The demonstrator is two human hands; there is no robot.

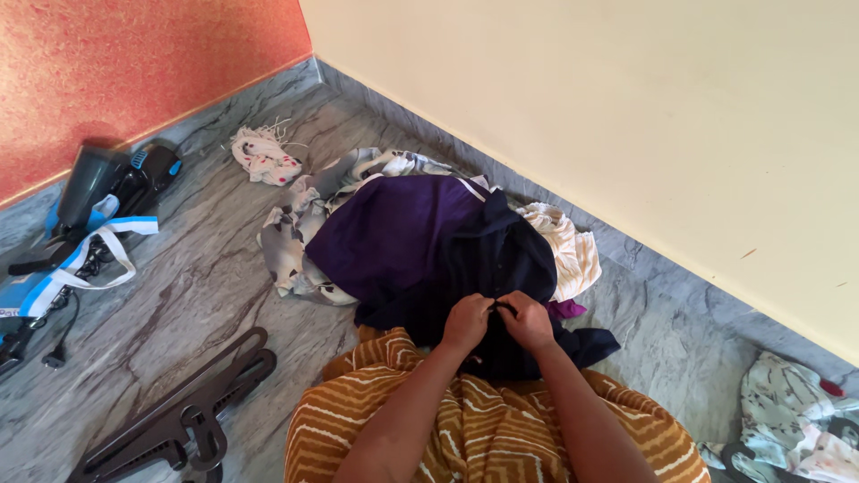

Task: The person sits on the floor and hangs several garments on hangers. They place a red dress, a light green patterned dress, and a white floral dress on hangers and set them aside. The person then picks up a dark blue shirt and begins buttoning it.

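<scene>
Both hands, left (pixel 467 320) and right (pixel 528 320), are pinching the dark shirt (pixel 497 259) with closed fingers; it is lying on the clothes pile (pixel 358 224), near the hangers (pixel 179 411).

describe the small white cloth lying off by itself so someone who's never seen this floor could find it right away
Start at the corner where the red wall meets the cream wall. On the grey marble floor just below it lies the small white cloth. Unlike the big clothes pile, it is alone, crumpled, with pink-red spots and loose threads.
</scene>
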